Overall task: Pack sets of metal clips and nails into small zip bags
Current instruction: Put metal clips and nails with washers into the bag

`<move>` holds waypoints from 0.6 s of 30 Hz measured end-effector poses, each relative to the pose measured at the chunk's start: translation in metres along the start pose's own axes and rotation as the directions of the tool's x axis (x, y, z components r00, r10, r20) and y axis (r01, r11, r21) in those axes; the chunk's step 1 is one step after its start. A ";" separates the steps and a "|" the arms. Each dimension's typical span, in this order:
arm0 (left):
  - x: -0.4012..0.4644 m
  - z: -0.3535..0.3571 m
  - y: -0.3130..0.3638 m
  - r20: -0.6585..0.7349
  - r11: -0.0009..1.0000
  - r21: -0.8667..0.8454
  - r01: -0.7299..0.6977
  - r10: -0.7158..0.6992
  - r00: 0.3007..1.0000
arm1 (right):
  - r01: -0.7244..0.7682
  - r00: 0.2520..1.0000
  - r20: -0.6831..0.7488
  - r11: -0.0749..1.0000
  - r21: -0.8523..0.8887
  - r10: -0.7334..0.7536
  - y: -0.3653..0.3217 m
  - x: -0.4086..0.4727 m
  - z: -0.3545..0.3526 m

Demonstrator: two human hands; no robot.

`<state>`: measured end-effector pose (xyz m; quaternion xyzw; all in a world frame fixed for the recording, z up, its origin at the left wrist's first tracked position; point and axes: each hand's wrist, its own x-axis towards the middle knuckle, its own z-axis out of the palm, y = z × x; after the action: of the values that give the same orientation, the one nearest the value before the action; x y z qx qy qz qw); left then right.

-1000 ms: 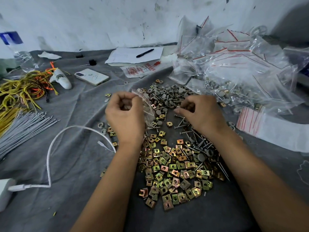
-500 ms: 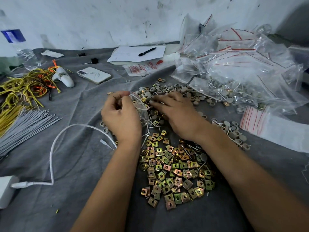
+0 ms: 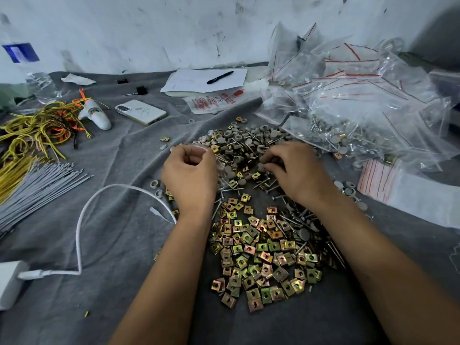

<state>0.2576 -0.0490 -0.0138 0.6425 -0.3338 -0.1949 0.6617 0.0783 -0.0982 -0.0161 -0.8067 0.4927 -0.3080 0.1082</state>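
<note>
A small clear bag [image 3: 211, 158] sits at frame centre, pinched at its mouth by the curled fingers of the left hand [image 3: 190, 176]. Just right of it, the right hand [image 3: 297, 171] curls its fingertips into the nails [image 3: 249, 145]; what they hold cannot be told. Clips [image 3: 261, 260] lie heaped below. Filled bags [image 3: 361, 95] pile at upper right on the grey cloth [image 3: 112, 245].

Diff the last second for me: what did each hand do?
The right hand went from the nails up and left to the bag mouth, then back right onto the grey caps, fingers curled into them; any pick is hidden. The left hand kept holding the small clear bag open. The clips lie unchanged.
</note>
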 end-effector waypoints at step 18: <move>-0.008 0.010 0.003 0.290 0.993 -0.013 -0.119 0.117 0.950 | 0.147 0.988 -0.003 0.934 0.326 -0.155 -0.011 -0.010 -0.005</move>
<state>0.2444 -0.0502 -0.0124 0.5873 -0.4655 -0.2464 0.6146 0.0802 -0.0835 -0.0108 -0.8167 0.3705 -0.3832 0.2213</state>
